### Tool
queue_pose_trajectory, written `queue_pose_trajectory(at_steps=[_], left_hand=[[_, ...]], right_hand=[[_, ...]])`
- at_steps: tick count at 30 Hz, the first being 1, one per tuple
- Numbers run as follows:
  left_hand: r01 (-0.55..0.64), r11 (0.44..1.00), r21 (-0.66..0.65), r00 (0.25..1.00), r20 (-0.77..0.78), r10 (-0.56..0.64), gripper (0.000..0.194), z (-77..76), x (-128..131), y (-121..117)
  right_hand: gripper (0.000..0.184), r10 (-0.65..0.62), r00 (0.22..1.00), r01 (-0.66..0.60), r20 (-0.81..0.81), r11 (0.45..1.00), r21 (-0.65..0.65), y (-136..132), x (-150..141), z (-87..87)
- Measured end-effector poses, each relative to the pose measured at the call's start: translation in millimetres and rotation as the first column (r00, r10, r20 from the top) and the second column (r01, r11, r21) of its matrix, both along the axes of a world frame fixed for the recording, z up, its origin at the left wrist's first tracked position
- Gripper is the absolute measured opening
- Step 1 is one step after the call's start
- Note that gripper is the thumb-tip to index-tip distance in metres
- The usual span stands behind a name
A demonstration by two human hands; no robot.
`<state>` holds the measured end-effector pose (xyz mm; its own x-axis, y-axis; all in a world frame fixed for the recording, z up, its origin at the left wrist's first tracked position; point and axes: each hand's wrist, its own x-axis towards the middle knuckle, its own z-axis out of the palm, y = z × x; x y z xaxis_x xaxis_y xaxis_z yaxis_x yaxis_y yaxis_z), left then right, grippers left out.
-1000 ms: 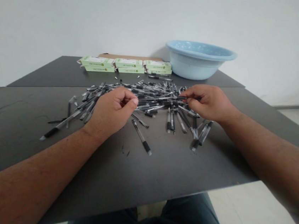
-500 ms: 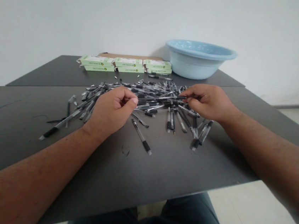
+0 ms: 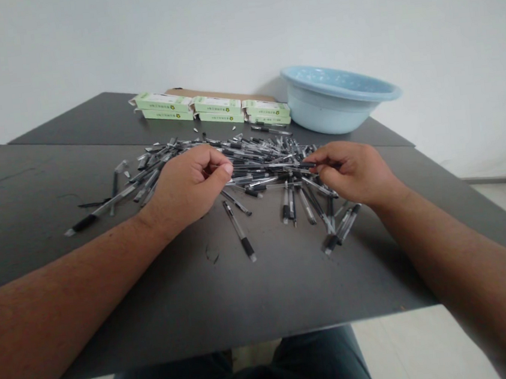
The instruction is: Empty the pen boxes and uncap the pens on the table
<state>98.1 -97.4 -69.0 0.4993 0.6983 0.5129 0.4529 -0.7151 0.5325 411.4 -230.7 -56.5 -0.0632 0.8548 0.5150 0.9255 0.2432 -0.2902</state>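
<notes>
A blue basin [image 3: 330, 108], contents hidden, and stacked green boxes [image 3: 220, 110] stand near the far edge of the dark table [image 3: 184, 305], before a white wall [image 3: 217, 24]. Pens [image 3: 248, 148] lie heaped mid-table. The right hand [image 3: 355, 171] pinches a black pen [image 3: 308, 164] by its end, between both hands; whether the curled left hand [image 3: 189, 181] grips anything is unclear.

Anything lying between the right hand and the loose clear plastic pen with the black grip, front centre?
Yes: several slim clear-and-black plastic pens, splayed toward the front of the dark grey table, lie between the bare right hand and the loose pen.
</notes>
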Motion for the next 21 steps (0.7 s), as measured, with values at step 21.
queue_pose_trajectory(at_steps=[21], left_hand=[[0.013,1.0,0.005,1.0,0.006,-0.013,0.02,1.8,0.1,-1.0]], right_hand=[[0.032,0.009,1.0,-0.009,0.009,1.0,0.016,0.7,0.3,0.4]])
